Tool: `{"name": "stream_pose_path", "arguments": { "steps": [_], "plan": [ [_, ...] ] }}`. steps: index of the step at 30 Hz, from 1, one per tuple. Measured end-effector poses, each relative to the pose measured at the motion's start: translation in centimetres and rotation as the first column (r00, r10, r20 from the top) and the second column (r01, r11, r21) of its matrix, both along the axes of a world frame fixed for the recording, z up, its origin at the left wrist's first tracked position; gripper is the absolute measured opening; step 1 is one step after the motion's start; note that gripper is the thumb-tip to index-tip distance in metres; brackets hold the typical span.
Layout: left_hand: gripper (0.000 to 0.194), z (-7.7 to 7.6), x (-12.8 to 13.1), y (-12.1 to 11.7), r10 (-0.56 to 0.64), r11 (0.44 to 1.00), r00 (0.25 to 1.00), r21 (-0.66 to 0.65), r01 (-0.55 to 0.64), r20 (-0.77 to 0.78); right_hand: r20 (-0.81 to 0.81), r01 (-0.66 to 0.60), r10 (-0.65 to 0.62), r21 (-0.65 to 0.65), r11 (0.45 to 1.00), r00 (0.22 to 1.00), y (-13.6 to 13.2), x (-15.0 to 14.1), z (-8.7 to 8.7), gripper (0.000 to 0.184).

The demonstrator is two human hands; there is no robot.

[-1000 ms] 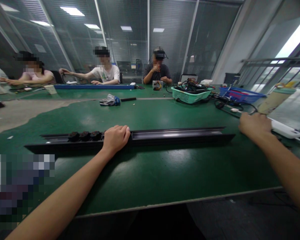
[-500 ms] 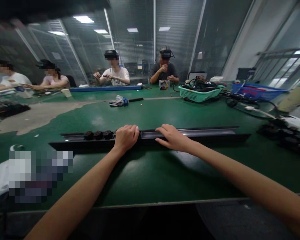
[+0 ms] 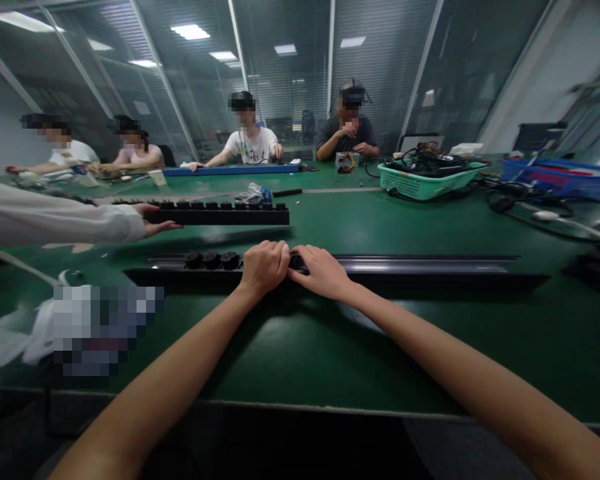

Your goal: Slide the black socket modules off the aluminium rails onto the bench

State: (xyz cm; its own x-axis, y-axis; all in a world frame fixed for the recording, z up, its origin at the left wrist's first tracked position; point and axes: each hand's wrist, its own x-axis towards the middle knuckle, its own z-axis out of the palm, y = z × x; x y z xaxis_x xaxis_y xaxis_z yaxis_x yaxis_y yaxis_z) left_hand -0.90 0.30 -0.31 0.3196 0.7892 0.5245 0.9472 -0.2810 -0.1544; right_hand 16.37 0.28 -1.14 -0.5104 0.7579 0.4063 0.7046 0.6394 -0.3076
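A long black channel-shaped rail (image 3: pixel 430 265) lies across the green table in front of me. Several round black parts (image 3: pixel 211 260) sit in a row inside its left half. My left hand (image 3: pixel 266 267) is closed over the rail at the end of this row, hiding what is under its fingers. Right beside it, my right hand (image 3: pixel 321 270) has its fingers curled round a small black part (image 3: pixel 297 262) in the channel. The two hands touch or nearly touch. To the right of them the channel's bare, shiny inside shows.
From the left, another person's hand (image 3: pixel 163 219) holds a black bar (image 3: pixel 220 216) topped with several black parts, above the table beyond my rail. A grey-blue cloth (image 3: pixel 254 194), a green basket (image 3: pixel 425 181) and a blue basket (image 3: pixel 555 180) stand farther back. Several people sit opposite.
My right hand has moved left along the rail to my left hand, and its fingers have closed. Another person's arm has come in from the left with a black bar. My view has shifted left.
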Motion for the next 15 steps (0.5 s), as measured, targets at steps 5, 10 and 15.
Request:
{"name": "stream_pose_path", "arguments": {
  "steps": [5,10,15],
  "plan": [
    [0.052,0.1,0.0,-0.1,0.034,0.999,0.999,0.004,-0.034,-0.002,-0.006,0.084,-0.085,-0.072,0.994,0.996,0.0,-0.5,0.6,0.045],
    [0.05,0.0,-0.1,0.0,0.04,0.999,0.999,0.007,-0.04,0.004,-0.09,0.058,-0.071,-0.143,0.988,0.993,0.6,-0.4,0.5,0.038],
    [0.049,0.0,-0.2,0.1,0.051,0.999,0.999,0.006,-0.052,0.008,-0.145,0.009,-0.029,-0.135,0.991,0.989,0.9,0.1,0.1,0.03]
  ]
}}
